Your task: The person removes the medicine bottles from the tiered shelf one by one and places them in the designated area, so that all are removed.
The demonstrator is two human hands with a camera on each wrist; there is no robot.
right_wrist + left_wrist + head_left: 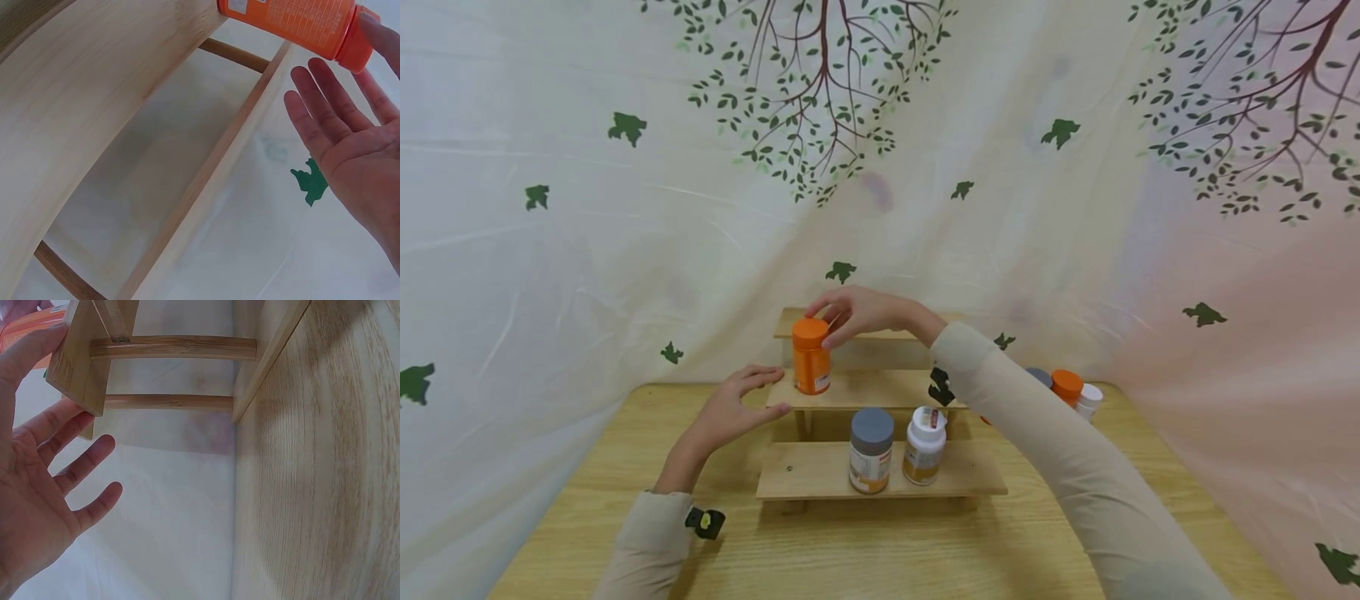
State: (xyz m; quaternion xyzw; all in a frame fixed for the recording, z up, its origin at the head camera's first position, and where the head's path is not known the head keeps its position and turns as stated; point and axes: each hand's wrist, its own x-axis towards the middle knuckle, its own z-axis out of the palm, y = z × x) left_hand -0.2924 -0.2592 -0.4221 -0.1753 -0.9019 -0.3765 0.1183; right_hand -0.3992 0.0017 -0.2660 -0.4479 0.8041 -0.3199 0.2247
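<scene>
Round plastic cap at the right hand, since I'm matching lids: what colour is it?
The round cap is orange; best seen in the head view.

The orange bottle [812, 371] is showing smooth, glossy plastic. The shelf [972, 471] is presenting smooth, pale, matt wood with fine grain. The table [850, 558] is displaying a wood-grain surface with low sheen. The backdrop [587, 275] is showing creased, slightly shiny sheeting. The sleeves [1052, 425] are showing matt cloth.

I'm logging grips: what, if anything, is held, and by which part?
The right hand pinches the orange cylindrical plastic bottle by its orange cap. The left hand, fingers extended, shows no clear grip on the flat pale wooden shelf.
</scene>
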